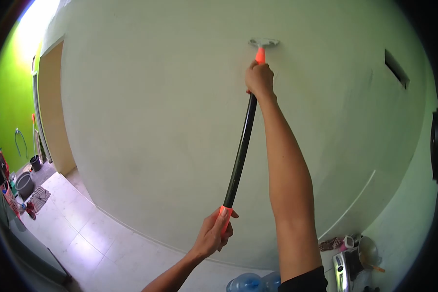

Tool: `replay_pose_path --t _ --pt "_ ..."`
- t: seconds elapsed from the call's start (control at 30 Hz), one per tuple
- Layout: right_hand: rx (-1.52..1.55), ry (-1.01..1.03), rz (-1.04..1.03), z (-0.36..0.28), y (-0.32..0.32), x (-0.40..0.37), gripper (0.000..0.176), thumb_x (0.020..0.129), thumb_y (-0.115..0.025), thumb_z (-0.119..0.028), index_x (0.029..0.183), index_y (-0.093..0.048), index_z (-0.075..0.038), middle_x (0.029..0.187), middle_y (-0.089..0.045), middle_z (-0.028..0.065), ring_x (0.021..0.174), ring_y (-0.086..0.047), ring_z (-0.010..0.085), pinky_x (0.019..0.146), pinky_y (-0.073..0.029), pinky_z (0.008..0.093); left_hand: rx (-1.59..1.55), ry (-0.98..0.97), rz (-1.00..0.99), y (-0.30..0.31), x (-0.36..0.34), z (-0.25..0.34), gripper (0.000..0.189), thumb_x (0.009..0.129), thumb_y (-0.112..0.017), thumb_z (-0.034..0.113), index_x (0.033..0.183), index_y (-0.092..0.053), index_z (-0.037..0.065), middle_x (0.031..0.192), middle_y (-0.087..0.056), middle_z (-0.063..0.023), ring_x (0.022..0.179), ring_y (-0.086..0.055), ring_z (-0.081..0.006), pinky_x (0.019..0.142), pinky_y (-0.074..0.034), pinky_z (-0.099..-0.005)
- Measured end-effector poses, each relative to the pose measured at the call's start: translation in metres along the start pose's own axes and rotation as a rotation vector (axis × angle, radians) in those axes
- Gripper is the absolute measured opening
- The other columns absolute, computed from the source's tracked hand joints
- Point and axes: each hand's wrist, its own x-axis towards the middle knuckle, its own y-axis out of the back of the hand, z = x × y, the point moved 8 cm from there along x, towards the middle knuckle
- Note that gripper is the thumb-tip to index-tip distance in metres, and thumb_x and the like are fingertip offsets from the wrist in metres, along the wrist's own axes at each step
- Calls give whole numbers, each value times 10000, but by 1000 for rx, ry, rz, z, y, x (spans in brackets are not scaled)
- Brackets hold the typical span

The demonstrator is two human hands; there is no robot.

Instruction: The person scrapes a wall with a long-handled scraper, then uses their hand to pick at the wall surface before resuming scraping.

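A black pole [240,151] with orange ends slants up across the view, topped by a small flat grey-white head [264,42] right at the pale wall [155,107]. My right hand [260,80] is wrapped round the upper orange part, just below the head, with that arm stretched upward. Lower down, the fingers of my left hand [215,231] close round the orange grip at the bottom end.
Blue water jugs [248,282] stand below my hands. At lower right are a stove [343,272] and a pan [368,250]. Left, a doorway [53,102] opens beside a green wall [9,92]; buckets [25,185] and a mat [39,198] lie near the tiled floor [95,236].
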Motion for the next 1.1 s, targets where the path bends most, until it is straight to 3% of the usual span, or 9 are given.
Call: replay_pose_path --t 0.23,0.43,0.67,0.73,0.83,1.0,1.1 --pt "8 -47 75 -5 3 -4 531 1093 -415 -378 975 -601 105 755 -674 186 531 -693 288 471 -599 385 -141 64 -146 12 15 -16 546 1102 -373 569 985 -525 58 565 -403 11 387 -344 -80 358 -314 -267" --pt "-4 -160 128 21 -3 -20 523 1093 -429 -395 951 -605 77 696 -648 145 502 -664 265 444 -569 385 -70 80 -124 38 -8 -17 506 1096 -436 541 889 -482 82 564 -410 23 392 -350 -56 350 -305 -251" --pt "-17 -202 162 16 -6 -26 514 1087 -460 -393 888 -595 62 657 -629 131 490 -644 251 449 -546 392 -77 87 -167 51 -29 13 483 1103 -449 507 897 -486 72 573 -439 16 404 -370 -54 365 -310 -256" --pt "-189 -78 298 30 8 13 522 1088 -453 -421 895 -588 44 631 -594 106 476 -612 244 463 -535 404 -12 51 -164 48 -19 25 474 1111 -427 496 910 -487 71 561 -436 9 387 -369 -63 344 -318 -259" --pt "39 -193 197 2 19 17 539 1090 -431 -452 856 -538 22 607 -549 94 452 -561 229 457 -495 392 -35 -4 -241 44 5 38 463 1113 -435 482 920 -479 64 574 -440 10 391 -387 -69 354 -328 -260" --pt "-19 -214 138 9 14 -4 539 1093 -399 -433 858 -534 33 599 -538 89 448 -554 228 466 -493 398 -109 102 -308 36 -41 50 443 1112 -447 464 973 -484 44 585 -439 4 397 -417 -83 362 -370 -273" --pt "-90 -181 170 8 20 -2 548 1091 -397 -444 829 -551 12 555 -522 75 435 -538 220 474 -498 397 -61 95 -307 33 -25 43 424 1113 -444 458 1008 -476 48 586 -442 -2 394 -432 -88 361 -377 -267"
